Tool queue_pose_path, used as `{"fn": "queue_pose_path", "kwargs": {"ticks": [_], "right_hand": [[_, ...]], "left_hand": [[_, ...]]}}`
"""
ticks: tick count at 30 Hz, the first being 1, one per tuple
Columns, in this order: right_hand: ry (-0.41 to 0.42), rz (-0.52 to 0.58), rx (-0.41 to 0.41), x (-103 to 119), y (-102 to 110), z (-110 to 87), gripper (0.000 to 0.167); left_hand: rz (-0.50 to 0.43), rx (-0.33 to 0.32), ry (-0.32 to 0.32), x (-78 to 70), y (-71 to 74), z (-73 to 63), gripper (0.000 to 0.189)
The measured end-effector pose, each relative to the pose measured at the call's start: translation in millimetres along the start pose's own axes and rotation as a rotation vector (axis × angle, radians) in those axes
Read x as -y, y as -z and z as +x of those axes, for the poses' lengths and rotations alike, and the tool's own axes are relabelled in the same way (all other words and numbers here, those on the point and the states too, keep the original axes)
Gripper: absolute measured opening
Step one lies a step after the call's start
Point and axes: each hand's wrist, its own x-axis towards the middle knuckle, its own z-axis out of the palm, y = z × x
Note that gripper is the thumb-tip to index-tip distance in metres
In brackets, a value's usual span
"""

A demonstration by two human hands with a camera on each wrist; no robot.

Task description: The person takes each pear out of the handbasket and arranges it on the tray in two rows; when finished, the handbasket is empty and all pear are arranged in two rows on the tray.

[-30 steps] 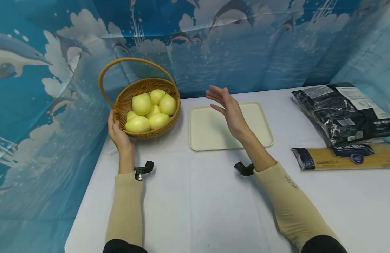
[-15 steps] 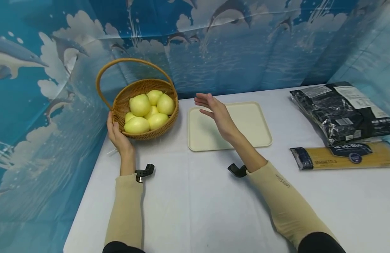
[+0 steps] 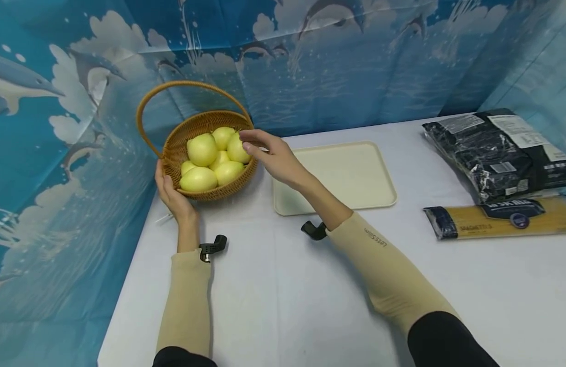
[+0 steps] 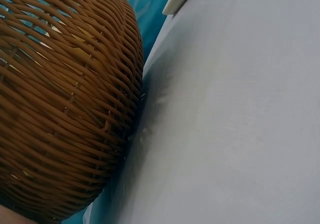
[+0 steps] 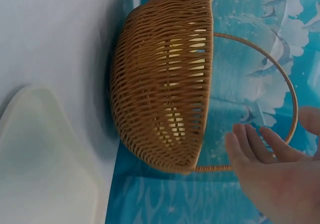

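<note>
A brown wicker basket (image 3: 173,153) with a tall hoop handle stands at the back left, its mouth tipped towards me. Several smooth, pale yellow-green fruits (image 3: 202,149), pear-like in shape, are piled inside it. My left hand (image 3: 175,200) holds the basket's left side by the rim. Above the right rim is my right hand (image 3: 278,159), fingers extended and slightly bent, overlapping the rightmost fruit in the head view. The right wrist view shows this hand (image 5: 280,169) apart from the basket wall, with nothing in it. In the left wrist view the wicker wall (image 4: 65,99) fills the left side.
A cream rectangular tray (image 3: 342,173) lies right of the basket, partly under my right forearm. Farther right are a black plastic package (image 3: 498,153) and a spaghetti pack (image 3: 480,219). A blue dolphin-print curtain (image 3: 333,92) hangs behind the white-covered table (image 3: 264,295).
My right hand has moved left from above the tray to the basket's right rim, beside the fruits. My left hand has stayed on the basket.
</note>
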Motion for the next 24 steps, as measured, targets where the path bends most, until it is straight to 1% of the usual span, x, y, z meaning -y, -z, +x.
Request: {"fn": "queue_pose_path", "kwargs": {"ticks": [2,6,11,14,17,19,21,24], "right_hand": [[-0.011,-0.009,0.039,1,-7,8.9,0.047],[-0.034,-0.023,0.106,1,-21,26.1,0.050],[-0.020,-0.073,0.156,-2,-38,42.9,0.050],[-0.012,-0.099,0.210,-1,-49,50.8,0.051],[-0.011,-0.181,0.279,2,-58,57.9,0.053],[-0.023,-0.262,0.330,6,-65,62.7,0.054],[-0.035,-0.341,0.383,9,-72,68.3,0.055],[-0.051,-0.430,0.442,10,-77,74.0,0.055]], "left_hand": [[-0.001,-0.002,-0.017,-0.2,-0.4,-0.7,0.052],[-0.006,-0.004,-0.024,-1.3,-1.1,-1.6,0.052],[0.005,-0.004,-0.027,1.0,0.0,-1.1,0.051],[0.011,0.000,-0.026,1.2,0.1,-1.3,0.051],[0.022,0.009,-0.018,0.8,0.0,-1.5,0.051],[0.035,0.013,-0.008,0.4,0.4,-1.2,0.051],[0.053,0.004,-0.012,-0.1,1.6,-0.5,0.051],[0.062,-0.011,-0.019,2.0,-1.4,-2.1,0.050]]}}
